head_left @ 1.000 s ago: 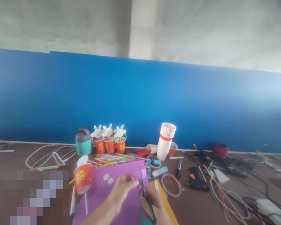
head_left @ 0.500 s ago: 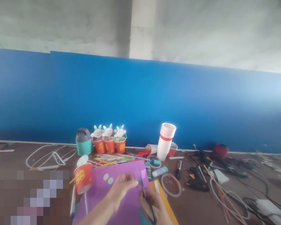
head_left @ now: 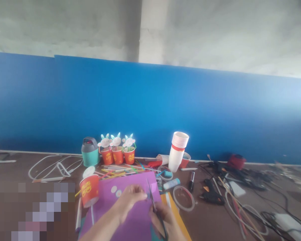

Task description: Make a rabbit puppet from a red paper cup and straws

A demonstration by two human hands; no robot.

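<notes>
My right hand [head_left: 164, 216] is wrapped around a pair of scissors [head_left: 154, 202], blades pointing up and away from me. Beside the blades, my left hand [head_left: 131, 197] is closed in a pinch; what lies between its fingertips is too small and blurred to name. Both hands are above a purple sheet [head_left: 137, 217]. On that sheet, left of my left hand, lie two small paper discs, a white disc [head_left: 113, 189] and a blue-ringed disc [head_left: 118, 193]. A red paper cup [head_left: 89, 190] with a pale round piece on top stands at the sheet's left edge.
Behind the sheet are coloured sticks [head_left: 120, 170] and red cups with paper figures [head_left: 117, 156]. A white cup stack [head_left: 176, 157], a glue stick [head_left: 171, 183], a tape ring [head_left: 174, 197] and a black glue gun [head_left: 212, 194] lie rightward, near tangled cables. A blue partition [head_left: 150, 107] rises behind.
Almost nothing differs. My left hand and the scissors have shifted very slightly to the left, still close together over the purple sheet.
</notes>
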